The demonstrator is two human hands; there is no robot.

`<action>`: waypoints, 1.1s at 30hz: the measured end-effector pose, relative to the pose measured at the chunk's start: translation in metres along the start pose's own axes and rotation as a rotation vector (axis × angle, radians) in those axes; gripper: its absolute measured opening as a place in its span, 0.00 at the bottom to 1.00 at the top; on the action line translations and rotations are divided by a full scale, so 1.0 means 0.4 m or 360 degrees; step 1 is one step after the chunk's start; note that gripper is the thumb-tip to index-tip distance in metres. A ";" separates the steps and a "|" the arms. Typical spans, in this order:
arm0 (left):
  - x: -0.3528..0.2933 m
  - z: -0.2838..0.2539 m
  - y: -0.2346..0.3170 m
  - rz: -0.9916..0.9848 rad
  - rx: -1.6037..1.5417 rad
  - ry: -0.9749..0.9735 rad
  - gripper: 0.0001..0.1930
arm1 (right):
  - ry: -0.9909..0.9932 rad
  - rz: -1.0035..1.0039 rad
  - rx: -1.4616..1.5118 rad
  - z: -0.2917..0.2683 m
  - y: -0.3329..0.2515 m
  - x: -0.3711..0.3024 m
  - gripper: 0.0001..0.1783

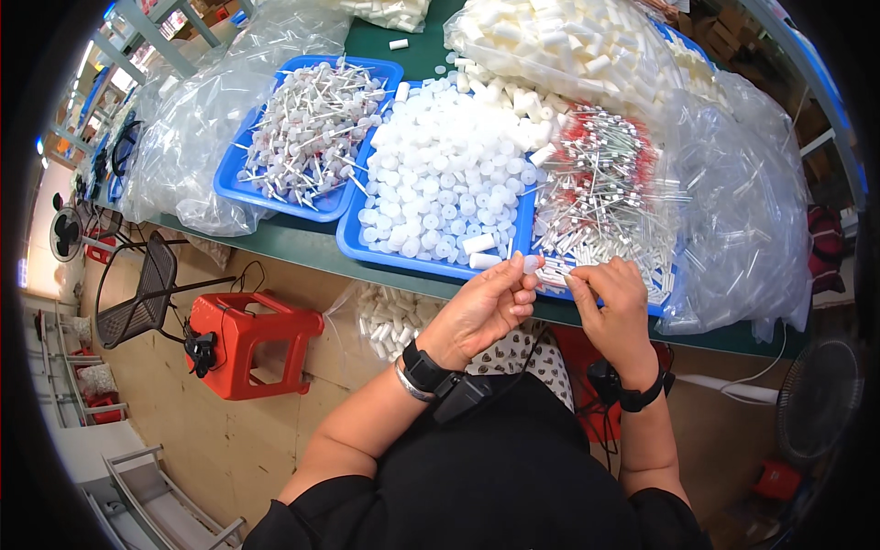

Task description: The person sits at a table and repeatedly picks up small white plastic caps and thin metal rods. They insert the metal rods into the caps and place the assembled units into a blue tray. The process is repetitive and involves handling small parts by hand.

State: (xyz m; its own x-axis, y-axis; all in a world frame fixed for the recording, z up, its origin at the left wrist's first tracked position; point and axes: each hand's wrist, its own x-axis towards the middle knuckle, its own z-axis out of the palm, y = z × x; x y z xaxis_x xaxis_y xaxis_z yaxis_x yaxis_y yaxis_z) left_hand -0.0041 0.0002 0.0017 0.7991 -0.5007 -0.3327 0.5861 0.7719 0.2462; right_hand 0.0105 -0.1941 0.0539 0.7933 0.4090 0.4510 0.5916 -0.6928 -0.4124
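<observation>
My left hand (490,307) is closed, palm turned up, with a small translucent plastic cap (532,264) pinched between thumb and fingertips. Close on its right, my right hand (616,307) pinches what looks like a thin white stick (558,272), pointed at the cap; it is hard to separate from the sticks behind. Both hands are over the near edge of the blue trays. The middle tray (353,240) holds a heap of white translucent caps (440,183). Right of it lie many thin sticks with wire leads, some red (600,174).
A blue tray (225,188) at left holds sticks fitted with caps (312,128). White foam cylinders (559,46) fill a bag at the back. Clear plastic bags (733,202) flank the trays on the green table (293,249). A red stool (252,344) and a fan (819,394) stand below.
</observation>
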 end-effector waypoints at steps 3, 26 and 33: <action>0.003 0.000 -0.001 0.0059 0.0041 0.0028 0.17 | -0.0015 -0.0045 -0.0077 -0.004 -0.006 0.000 0.05; 0.007 0.002 -0.063 0.0188 0.0393 0.0038 0.13 | -0.0214 0.1151 0.1682 0.055 -0.016 -0.035 0.09; 0.013 0.006 -0.052 0.0256 0.0528 0.0124 0.15 | -0.0174 0.0931 0.1202 0.071 -0.021 -0.041 0.09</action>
State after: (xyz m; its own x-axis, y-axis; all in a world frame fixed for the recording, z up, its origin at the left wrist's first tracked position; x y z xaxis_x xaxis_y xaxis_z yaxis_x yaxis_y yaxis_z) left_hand -0.0117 -0.0194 -0.0032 0.8795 -0.3421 -0.3307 0.4754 0.6629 0.5785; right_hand -0.0035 -0.1781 0.0273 0.9786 0.1999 -0.0484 0.0043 -0.2551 -0.9669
